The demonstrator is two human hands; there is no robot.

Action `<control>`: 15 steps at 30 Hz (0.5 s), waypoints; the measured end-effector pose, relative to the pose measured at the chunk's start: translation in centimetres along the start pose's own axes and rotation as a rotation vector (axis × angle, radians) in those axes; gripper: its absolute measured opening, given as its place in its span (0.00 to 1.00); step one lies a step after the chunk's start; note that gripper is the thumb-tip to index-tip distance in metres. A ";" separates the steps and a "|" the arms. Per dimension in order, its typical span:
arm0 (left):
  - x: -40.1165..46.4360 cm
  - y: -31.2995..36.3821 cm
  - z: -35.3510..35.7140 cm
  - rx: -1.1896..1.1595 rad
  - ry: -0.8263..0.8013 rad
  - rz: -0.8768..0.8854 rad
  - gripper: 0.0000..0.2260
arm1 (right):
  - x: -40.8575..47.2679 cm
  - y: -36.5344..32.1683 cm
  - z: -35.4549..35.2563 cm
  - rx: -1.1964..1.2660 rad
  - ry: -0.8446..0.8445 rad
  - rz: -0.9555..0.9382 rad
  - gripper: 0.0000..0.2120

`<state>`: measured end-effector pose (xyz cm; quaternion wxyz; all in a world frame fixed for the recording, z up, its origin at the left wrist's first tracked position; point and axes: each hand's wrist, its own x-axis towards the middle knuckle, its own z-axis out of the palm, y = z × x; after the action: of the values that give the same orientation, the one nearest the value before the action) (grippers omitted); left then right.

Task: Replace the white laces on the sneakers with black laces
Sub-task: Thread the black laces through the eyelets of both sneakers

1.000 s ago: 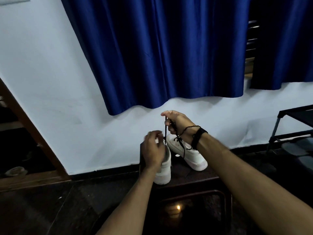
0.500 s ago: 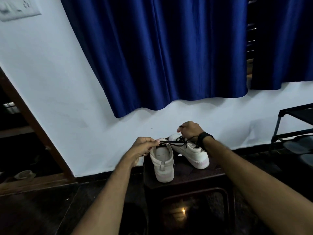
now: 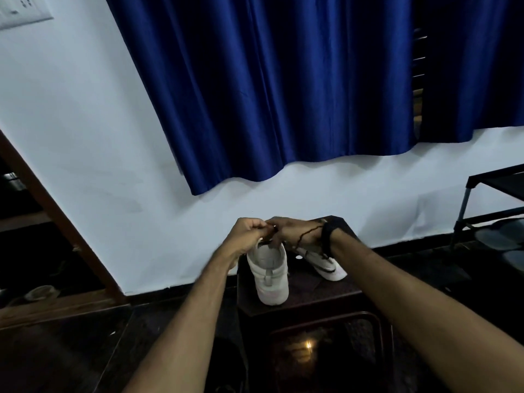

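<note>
Sneakers: two white sneakers stand on a dark worktop [image 3: 317,293] near the wall. The near sneaker [image 3: 269,276] shows its heel to the camera; the far sneaker [image 3: 326,265] lies angled to the right, partly behind the right forearm.
Black lace: a black lace [image 3: 307,235] runs across the back of the right hand and down toward the far sneaker. Its ends are hidden between the fingers.
Left hand: the left hand [image 3: 246,234] is over the collar of the near sneaker. Grip: fingers curled, pinching the lace at the point where both hands meet.
Right hand: the right hand [image 3: 295,231] touches the left hand above the near sneaker. Grip: fingers curled on the lace. A dark band [image 3: 330,232] sits on the wrist.
Surroundings: a blue curtain [image 3: 283,89] hangs on the white wall [image 3: 85,137]; a dark rack [image 3: 493,205] stands at the right.
</note>
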<state>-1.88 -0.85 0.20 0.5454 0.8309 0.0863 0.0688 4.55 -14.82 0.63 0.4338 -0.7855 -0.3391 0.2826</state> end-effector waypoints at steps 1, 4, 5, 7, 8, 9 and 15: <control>0.3 -0.2 -0.1 -0.002 0.018 -0.009 0.04 | 0.1 0.4 0.4 0.050 0.045 0.017 0.20; 1.1 -1.8 -0.7 -0.004 0.142 -0.064 0.04 | 1.0 2.0 0.1 -0.101 0.222 0.025 0.10; 1.4 -2.6 -1.0 0.016 0.234 -0.094 0.05 | 1.1 2.6 -0.3 -0.149 0.315 0.017 0.10; 1.9 -4.2 -1.3 0.073 0.455 -0.175 0.07 | 1.2 3.0 -0.8 -0.147 0.530 0.073 0.12; 2.0 -4.9 -1.3 0.103 0.525 -0.214 0.08 | 1.6 3.1 -0.9 -0.169 0.615 0.122 0.12; 2.3 -5.5 -1.0 0.118 0.546 -0.240 0.09 | 2.0 3.1 -0.9 -0.187 0.668 0.153 0.10; 3.1 -6.4 2.7 0.337 0.425 -0.251 0.06 | 6.3 1.2 2.2 0.358 0.613 -0.032 0.14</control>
<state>1.31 -0.10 -6.70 0.3738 0.8595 0.3107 0.1582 7.17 -9.29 -2.36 0.6507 -0.7397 -0.1507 0.0819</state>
